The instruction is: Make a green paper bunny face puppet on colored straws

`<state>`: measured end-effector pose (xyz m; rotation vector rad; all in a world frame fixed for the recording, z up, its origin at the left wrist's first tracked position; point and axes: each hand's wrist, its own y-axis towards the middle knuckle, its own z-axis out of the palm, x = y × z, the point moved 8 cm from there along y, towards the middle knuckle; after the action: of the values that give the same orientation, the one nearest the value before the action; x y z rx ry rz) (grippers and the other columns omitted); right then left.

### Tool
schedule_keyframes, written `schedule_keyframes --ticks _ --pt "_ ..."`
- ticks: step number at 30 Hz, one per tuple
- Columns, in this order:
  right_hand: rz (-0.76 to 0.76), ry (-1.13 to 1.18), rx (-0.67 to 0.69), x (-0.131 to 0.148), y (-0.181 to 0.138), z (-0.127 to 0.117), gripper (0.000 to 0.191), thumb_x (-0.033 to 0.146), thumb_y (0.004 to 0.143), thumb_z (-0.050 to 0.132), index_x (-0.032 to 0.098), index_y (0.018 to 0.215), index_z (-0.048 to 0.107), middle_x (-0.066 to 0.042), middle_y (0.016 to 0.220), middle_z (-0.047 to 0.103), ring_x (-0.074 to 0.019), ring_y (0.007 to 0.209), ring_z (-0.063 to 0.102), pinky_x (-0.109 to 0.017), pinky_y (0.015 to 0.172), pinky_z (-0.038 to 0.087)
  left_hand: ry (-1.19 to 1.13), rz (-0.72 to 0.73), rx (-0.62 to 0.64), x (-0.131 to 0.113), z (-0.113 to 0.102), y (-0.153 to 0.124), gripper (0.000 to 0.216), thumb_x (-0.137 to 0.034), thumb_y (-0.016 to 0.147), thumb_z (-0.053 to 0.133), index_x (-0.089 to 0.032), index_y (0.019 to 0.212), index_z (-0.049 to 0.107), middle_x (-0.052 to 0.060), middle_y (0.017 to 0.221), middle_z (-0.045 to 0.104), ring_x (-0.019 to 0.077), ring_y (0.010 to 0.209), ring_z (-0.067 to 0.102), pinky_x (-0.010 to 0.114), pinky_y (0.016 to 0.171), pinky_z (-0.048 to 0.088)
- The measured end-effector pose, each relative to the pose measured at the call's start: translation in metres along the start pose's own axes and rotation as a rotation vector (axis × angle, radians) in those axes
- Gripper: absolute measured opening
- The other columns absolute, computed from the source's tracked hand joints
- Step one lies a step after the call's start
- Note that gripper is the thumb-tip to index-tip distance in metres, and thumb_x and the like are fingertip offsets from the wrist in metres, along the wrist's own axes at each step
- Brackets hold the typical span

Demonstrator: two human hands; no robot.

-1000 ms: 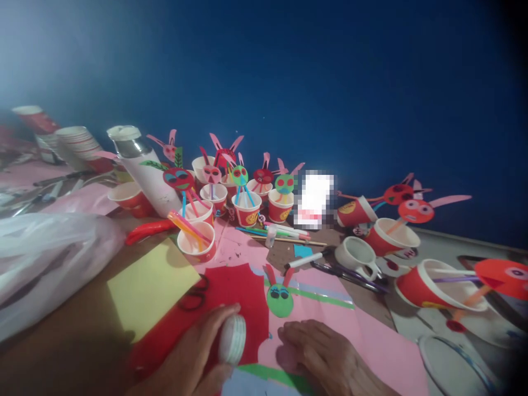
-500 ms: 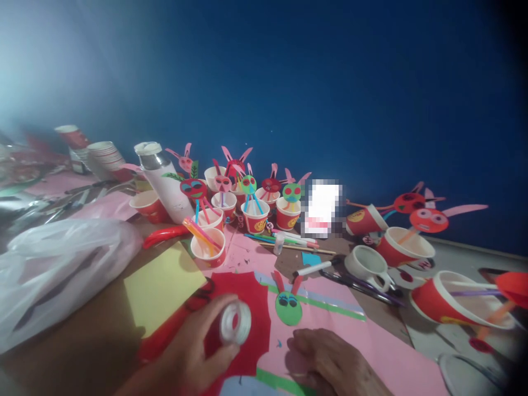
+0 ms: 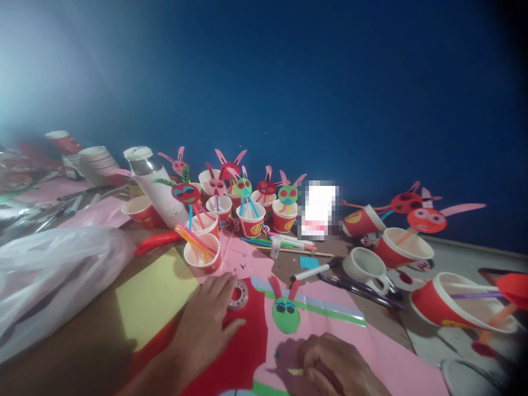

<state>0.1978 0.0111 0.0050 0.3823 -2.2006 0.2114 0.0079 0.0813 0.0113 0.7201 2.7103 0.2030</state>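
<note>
My left hand (image 3: pixel 208 324) rests on the red paper sheet (image 3: pixel 243 346), fingers stretched forward, its fingertips touching a small clear tape roll (image 3: pixel 238 296) that lies flat on the sheet. My right hand (image 3: pixel 334 366) is at the bottom edge on the pink paper (image 3: pixel 383 357), fingers curled in a pinch on a small yellowish strip (image 3: pixel 296 372). A green paper bunny face (image 3: pixel 285 313) with red ears lies between the two hands.
Several red paper cups with bunny faces on straws (image 3: pixel 251 214) stand at the back by the blue wall. More cups (image 3: pixel 406 247) lie at the right. A white bottle (image 3: pixel 154 184), yellow paper (image 3: pixel 154 294), a plastic bag (image 3: pixel 53 275), markers and scissors (image 3: pixel 355 283) surround the work area.
My left hand has moved forward and set the tape roll down flat on the red paper. My right hand has curled into a pinch on a small strip.
</note>
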Motion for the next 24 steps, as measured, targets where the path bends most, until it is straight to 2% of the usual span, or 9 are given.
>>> schedule_keyframes --ticks 3,5,7,10,14,19,24 --pt "0.178 0.279 -0.008 -0.013 0.009 0.007 0.021 0.029 0.087 0.042 0.02 0.07 0.049 -0.001 0.066 0.059 -0.0138 0.062 0.054 -0.022 0.056 0.041 -0.368 -0.029 -0.046 -0.013 -0.01 -0.001 0.03 -0.032 0.079 0.056 -0.02 0.106 0.061 0.01 0.111 0.063 0.0265 0.105 0.053 0.039 0.09 0.041" --pt "0.258 0.501 -0.044 -0.015 0.017 0.011 0.019 0.027 0.085 0.046 0.019 0.068 0.047 0.0 0.064 0.056 -0.0122 0.06 0.052 -0.022 0.056 0.04 -0.723 -0.153 0.072 -0.019 0.0 0.002 0.022 -0.035 0.081 0.051 -0.02 0.09 0.064 0.007 0.095 0.065 0.0215 0.091 0.058 0.03 0.077 0.045" --pt "0.29 0.643 -0.037 -0.011 0.026 0.015 0.018 0.027 0.084 0.048 0.018 0.068 0.047 0.001 0.063 0.054 -0.0111 0.059 0.049 -0.021 0.056 0.039 -1.005 -0.318 0.234 -0.027 0.017 0.003 0.026 -0.04 0.082 0.049 -0.018 0.083 0.064 0.004 0.076 0.063 0.0154 0.069 0.055 0.023 0.06 0.042" --pt "0.282 0.75 -0.039 -0.004 0.035 0.017 0.021 0.028 0.084 0.049 0.018 0.066 0.045 0.002 0.059 0.052 -0.01 0.055 0.046 -0.022 0.054 0.038 -1.236 -0.484 0.357 -0.035 0.034 0.004 0.03 -0.043 0.078 0.052 -0.015 0.082 0.063 -0.001 0.063 0.055 0.0093 0.053 0.043 0.02 0.051 0.033" --pt "0.289 0.762 -0.058 -0.003 0.038 0.019 0.021 0.028 0.084 0.05 0.017 0.066 0.046 0.003 0.058 0.051 -0.0095 0.054 0.045 -0.021 0.053 0.036 -1.367 -0.538 0.392 -0.043 0.045 0.006 0.023 -0.036 0.068 0.063 -0.014 0.075 0.061 -0.005 0.055 0.048 0.0071 0.05 0.037 0.019 0.049 0.028" --pt "0.267 0.687 -0.074 -0.008 0.038 0.02 0.023 0.028 0.084 0.051 0.016 0.065 0.046 0.003 0.058 0.049 -0.0089 0.055 0.043 -0.02 0.052 0.033 -1.345 -0.551 0.349 -0.043 0.053 0.007 0.012 -0.024 0.063 0.062 -0.013 0.062 0.058 -0.006 0.05 0.045 0.0061 0.047 0.032 0.019 0.046 0.025" --pt "0.204 0.665 -0.081 -0.01 0.039 0.018 0.028 0.038 0.086 0.048 0.015 0.07 0.05 0.002 0.061 0.052 -0.0095 0.056 0.045 -0.021 0.053 0.035 -1.324 -0.591 0.256 -0.036 0.054 0.004 0.011 -0.022 0.064 0.06 -0.015 0.059 0.055 -0.007 0.047 0.041 0.006 0.045 0.03 0.02 0.045 0.023"
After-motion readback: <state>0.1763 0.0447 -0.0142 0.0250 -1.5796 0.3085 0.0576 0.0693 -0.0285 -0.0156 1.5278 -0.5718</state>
